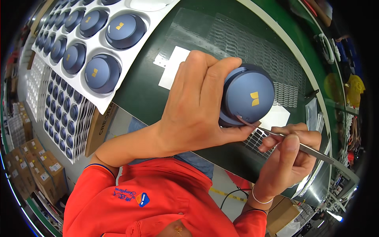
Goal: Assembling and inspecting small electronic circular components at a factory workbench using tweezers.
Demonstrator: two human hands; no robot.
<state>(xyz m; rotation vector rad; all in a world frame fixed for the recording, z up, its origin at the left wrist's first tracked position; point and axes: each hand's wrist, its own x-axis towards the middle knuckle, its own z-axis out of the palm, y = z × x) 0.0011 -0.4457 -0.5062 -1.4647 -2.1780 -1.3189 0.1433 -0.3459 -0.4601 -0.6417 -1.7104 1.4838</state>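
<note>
My left hand [189, 106] is wrapped round a round blue headphone ear cup [244, 93] with a gold mark on its face, held up over the green work table [144, 85]. Between the fingers and thumb of my right hand [290, 158] is a pair of metal tweezers [314, 152]. Their thin tip reaches the lower edge of the cup's face, close to my left thumb. Whether the tips pinch anything is too small to tell.
At upper left a white moulded tray [103, 103] holds rows of similar blue cups. Clear sheets with cut-out shapes [237, 35] and a white card [169, 77] lie on the table. Stacked trays [61, 114] and cardboard boxes [43, 170] stand to the left.
</note>
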